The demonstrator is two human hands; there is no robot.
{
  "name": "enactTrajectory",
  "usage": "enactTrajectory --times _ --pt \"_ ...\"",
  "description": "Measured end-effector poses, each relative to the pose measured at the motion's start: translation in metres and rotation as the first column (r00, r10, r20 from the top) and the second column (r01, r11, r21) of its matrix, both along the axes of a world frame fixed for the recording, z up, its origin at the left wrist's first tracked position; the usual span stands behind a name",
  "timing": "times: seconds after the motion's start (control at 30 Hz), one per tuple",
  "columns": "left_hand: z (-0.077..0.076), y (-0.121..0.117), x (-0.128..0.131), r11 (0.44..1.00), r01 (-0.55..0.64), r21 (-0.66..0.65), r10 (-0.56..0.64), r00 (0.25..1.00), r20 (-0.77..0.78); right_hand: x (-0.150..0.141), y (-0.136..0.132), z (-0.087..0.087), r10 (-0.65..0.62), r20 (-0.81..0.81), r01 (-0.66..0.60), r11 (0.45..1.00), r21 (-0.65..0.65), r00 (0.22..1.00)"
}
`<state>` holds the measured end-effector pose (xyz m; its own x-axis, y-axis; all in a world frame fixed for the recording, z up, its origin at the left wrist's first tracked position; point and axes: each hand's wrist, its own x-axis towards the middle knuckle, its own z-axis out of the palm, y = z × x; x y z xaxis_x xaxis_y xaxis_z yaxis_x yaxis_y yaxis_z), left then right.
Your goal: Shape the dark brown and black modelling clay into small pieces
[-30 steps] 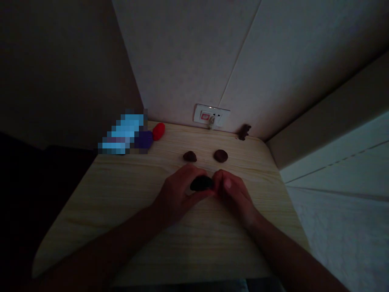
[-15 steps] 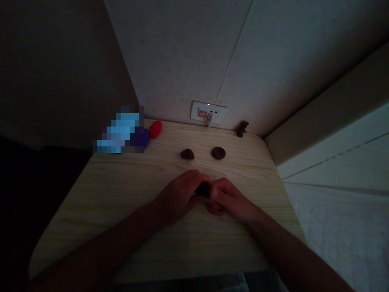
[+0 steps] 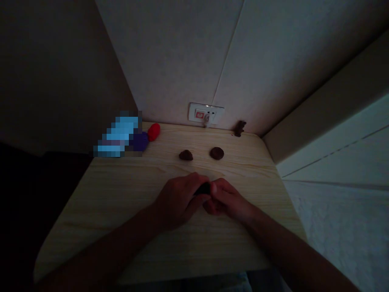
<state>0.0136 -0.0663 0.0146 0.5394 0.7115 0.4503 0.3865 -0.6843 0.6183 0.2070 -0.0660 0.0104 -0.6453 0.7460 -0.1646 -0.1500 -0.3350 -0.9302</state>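
Observation:
My left hand and my right hand meet over the middle of the table. Between them is a small dark lump, possibly modelling clay, though the dim light hides its exact shape. My left fingers and thumb curve round it from the left, while my right thumb and fingers pinch its right end. Just beyond my hands lie a brown clay-like lump and, to its right, a round brown disc with a raised rim.
The wooden table meets a wall with a socket and plug. A small jagged brown piece stands at the back right. At the back left are a red ball-like thing, a purple one and a blurred-out bright rectangle.
The view has shifted slightly. Both hands keep their hold on the dark lump, with only a small shift of the fingers; the other pieces stay in place.

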Motion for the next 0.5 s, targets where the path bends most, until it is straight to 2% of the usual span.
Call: enactTrajectory --times 0.13,0.27,0.4,0.5 --pt "-0.0010 -0.0005 0.0009 0.994 -0.031 0.108 0.031 1.000 0.004 0.0004 0.0001 0.0027 0.045 0.011 -0.045 0.998 0.038 0.999" --pt "0.0021 -0.0008 0.0019 0.978 -0.017 0.206 0.012 1.000 0.026 0.0005 0.0021 0.0047 0.107 -0.005 -0.107 0.993 0.041 0.994" --pt "0.0022 -0.0012 0.0029 0.981 -0.016 0.195 0.010 1.000 0.030 -0.0002 0.0028 0.0051 0.115 -0.017 -0.115 0.993 -0.022 0.993" --pt "0.0013 -0.0013 0.0036 0.985 -0.018 0.174 0.016 1.000 0.015 -0.0011 0.0028 0.0023 0.096 -0.113 -0.103 0.993 -0.057 0.989"
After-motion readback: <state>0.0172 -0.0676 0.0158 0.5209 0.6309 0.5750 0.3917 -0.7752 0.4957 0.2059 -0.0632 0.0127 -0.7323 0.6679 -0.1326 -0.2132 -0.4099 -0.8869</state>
